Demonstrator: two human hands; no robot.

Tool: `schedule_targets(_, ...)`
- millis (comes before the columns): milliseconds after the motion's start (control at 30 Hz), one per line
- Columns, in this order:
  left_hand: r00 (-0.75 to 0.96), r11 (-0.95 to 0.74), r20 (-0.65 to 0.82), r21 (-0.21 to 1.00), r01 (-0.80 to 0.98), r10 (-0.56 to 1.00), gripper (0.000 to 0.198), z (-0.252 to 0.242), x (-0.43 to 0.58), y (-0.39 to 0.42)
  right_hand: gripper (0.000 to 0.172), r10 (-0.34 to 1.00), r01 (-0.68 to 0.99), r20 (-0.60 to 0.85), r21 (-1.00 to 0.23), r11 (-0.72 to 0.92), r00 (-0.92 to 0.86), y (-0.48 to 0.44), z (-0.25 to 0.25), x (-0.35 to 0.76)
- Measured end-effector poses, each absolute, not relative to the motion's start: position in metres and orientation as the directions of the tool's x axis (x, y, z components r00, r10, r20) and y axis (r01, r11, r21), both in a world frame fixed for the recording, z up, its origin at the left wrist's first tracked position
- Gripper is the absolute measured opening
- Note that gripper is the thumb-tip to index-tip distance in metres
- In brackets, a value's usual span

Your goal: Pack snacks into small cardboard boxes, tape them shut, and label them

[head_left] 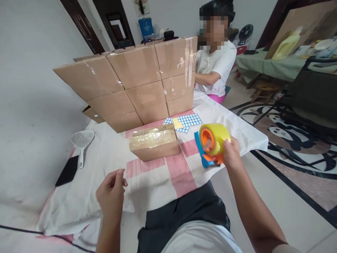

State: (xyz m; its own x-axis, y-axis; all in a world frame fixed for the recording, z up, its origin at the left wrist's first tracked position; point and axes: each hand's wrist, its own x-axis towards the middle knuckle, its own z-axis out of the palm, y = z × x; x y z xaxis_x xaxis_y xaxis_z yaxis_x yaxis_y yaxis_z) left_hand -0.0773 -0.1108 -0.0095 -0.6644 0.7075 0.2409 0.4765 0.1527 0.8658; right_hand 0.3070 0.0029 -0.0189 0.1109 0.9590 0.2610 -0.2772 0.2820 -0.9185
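Observation:
My right hand point(231, 153) grips a tape dispenser point(214, 140) with an orange hub and a thick roll of yellowish tape, held above the right front of the table. Just beside and behind it shows a blue piece point(201, 151); I cannot tell whether it belongs to the dispenser. A small cardboard box point(155, 147) lies on the cloth between my hands, shiny clear tape across its top. Left of that box, over the table's front, my left hand point(112, 188) is closed in a loose fist, with nothing visible in it.
A wall of stacked, taped cardboard boxes point(142, 70) stands at the back. Blue-and-white label sheets point(192, 120) lie before it. On the left are a white slotted skimmer point(82, 140) and a black flat object point(67, 172). Another person point(217, 63) sits beyond the boxes.

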Motion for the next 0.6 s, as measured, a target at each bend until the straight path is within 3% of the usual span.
schedule_targets(67, -0.616, 0.038, 0.247, 0.910, 0.412, 0.748, 0.027, -0.001, -0.063, -0.098, 0.053, 0.943, -0.126, 0.242, -0.953, 0.275, 0.228, 0.042, -0.016, 0.299)
schedule_targets(233, -0.542, -0.096, 0.228, 0.960, 0.261, 0.809, 0.034, 0.007, -0.043, -0.071, 0.053, 0.949, 0.005, 0.066, -0.998, 0.068, 0.310, 0.110, -0.040, 0.288)
schedule_targets(433, -0.603, -0.223, 0.427, 0.896, 0.385, 0.673, 0.033, 0.010, -0.041, -0.065, 0.038, 0.900, 0.251, -0.018, -0.958, -0.140, 0.436, 0.117, -0.049, 0.319)
schedule_targets(533, -0.578, -0.247, 0.498, 0.853, 0.459, 0.646, 0.031, 0.010, -0.039, -0.066, 0.057, 0.793, 0.442, 0.234, -0.896, -0.049, 0.562, 0.094, -0.019, 0.310)
schedule_targets(600, -0.546, -0.245, 0.532, 0.824, 0.512, 0.648, 0.030, 0.010, -0.037, -0.070, 0.064, 0.740, 0.552, 0.491, -0.811, 0.195, 0.460, 0.071, 0.012, 0.280)
